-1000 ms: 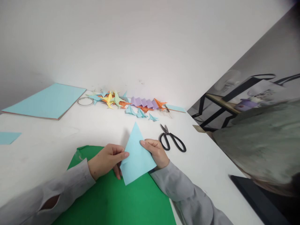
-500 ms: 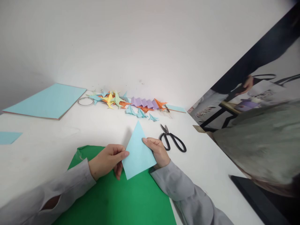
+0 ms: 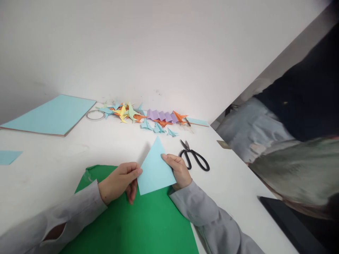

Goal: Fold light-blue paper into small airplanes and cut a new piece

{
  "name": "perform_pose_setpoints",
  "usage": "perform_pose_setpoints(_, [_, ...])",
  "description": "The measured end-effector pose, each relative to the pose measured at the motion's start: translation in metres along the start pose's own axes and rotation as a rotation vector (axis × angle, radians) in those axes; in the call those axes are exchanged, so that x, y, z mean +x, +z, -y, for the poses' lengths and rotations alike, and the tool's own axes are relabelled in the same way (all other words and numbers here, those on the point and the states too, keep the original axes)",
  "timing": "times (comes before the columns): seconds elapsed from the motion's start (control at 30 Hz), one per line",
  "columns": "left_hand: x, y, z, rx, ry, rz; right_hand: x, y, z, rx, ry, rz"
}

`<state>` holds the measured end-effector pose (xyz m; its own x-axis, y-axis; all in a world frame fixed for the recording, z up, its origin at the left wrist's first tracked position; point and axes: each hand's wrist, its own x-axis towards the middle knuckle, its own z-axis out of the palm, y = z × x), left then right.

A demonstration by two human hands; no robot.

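Observation:
A light blue sheet of paper point(image 3: 156, 171), folded or cut to a triangle with its point away from me, is held up between both hands. My left hand point(image 3: 120, 180) pinches its left edge between thumb and fingers. On the right edge, my right hand point(image 3: 178, 169) grips it with the thumb on top and the fingers behind, out of sight. Both hands are above a green sheet point(image 3: 137, 225) on the white table. Just beyond my right hand lie black-handled scissors point(image 3: 192, 155), blades pointing away.
Folded paper figures point(image 3: 127, 112) in several colours lie along the wall with a purple pleated strip point(image 3: 162, 116). A blue paper stack point(image 3: 53, 114) and a tape roll point(image 3: 95, 114) sit left. Another person point(image 3: 296, 116) is close by the right table edge, near a dark flat object point(image 3: 288, 218).
The blue paper has turned a little, its lower corner rising, while both hands keep their hold. At the right, a person in dark clothing has moved closer into view.

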<state>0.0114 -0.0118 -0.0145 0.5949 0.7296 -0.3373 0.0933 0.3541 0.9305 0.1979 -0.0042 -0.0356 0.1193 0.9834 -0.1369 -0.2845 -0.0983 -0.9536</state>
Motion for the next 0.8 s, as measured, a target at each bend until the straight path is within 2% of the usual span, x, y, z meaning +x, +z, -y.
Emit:
perform_pose_setpoints(0.13, [0.0, 0.0, 0.0, 0.06, 0.071, -0.009, -0.001, 0.0, -0.001, 0.006, 0.004, -0.001])
perform_pose_setpoints(0.23, [0.001, -0.002, 0.002, 0.01, 0.102, 0.011, -0.002, 0.001, 0.0, 0.006, 0.011, 0.009])
perform_pose_setpoints(0.53, [0.0, -0.005, -0.001, -0.22, 0.023, 0.068, -0.002, 0.002, 0.002, 0.039, 0.054, 0.01])
perform_pose_setpoints(0.67, [-0.001, -0.006, -0.001, -0.278, 0.079, 0.065, -0.007, 0.005, 0.007, 0.012, 0.073, 0.072])
perform_pose_setpoints(0.8, [-0.001, -0.005, -0.001, -0.239, 0.064, 0.009, -0.014, 0.009, 0.009, -0.069, 0.09, 0.183])
